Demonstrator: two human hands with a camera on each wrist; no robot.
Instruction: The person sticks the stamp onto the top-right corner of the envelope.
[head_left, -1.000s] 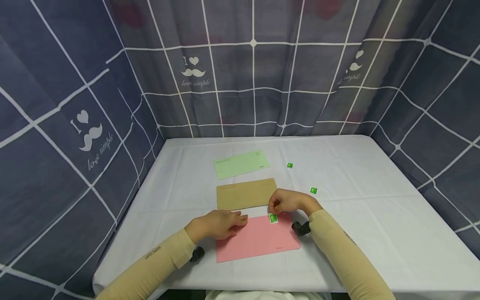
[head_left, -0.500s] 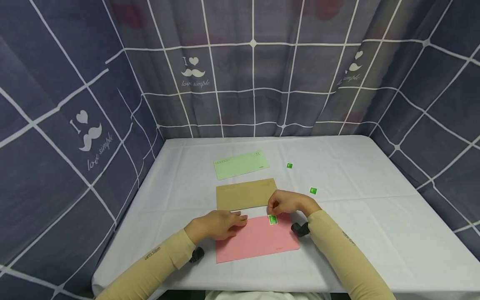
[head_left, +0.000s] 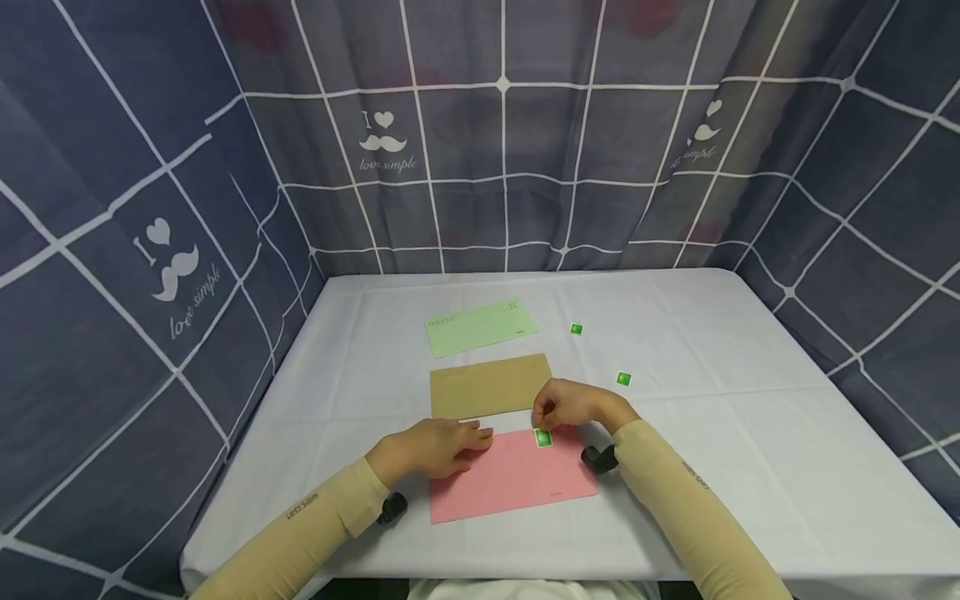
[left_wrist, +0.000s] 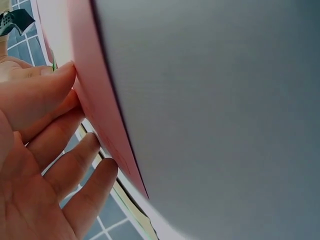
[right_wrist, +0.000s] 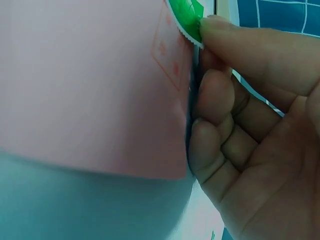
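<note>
A pink envelope lies flat nearest the person. My left hand rests on its upper left part with the fingers extended; in the left wrist view those fingertips touch the pink paper. Over the envelope's upper right edge, my right hand pinches a green postage stamp with a white scalloped border. In the right wrist view the stamp bends up from the paper between thumb and finger, beside a printed red box outline. The other right fingers curl beside the envelope's edge.
Behind the pink envelope lies a brown envelope, and farther back a green envelope. Two more green stamps, one nearer and one farther, lie to the right on the white tablecloth. A dark checked curtain surrounds the table.
The stamp in my right hand has shifted very slightly toward the person against the pink envelope. The left hand stays in place, and the whole view has drifted a little.
</note>
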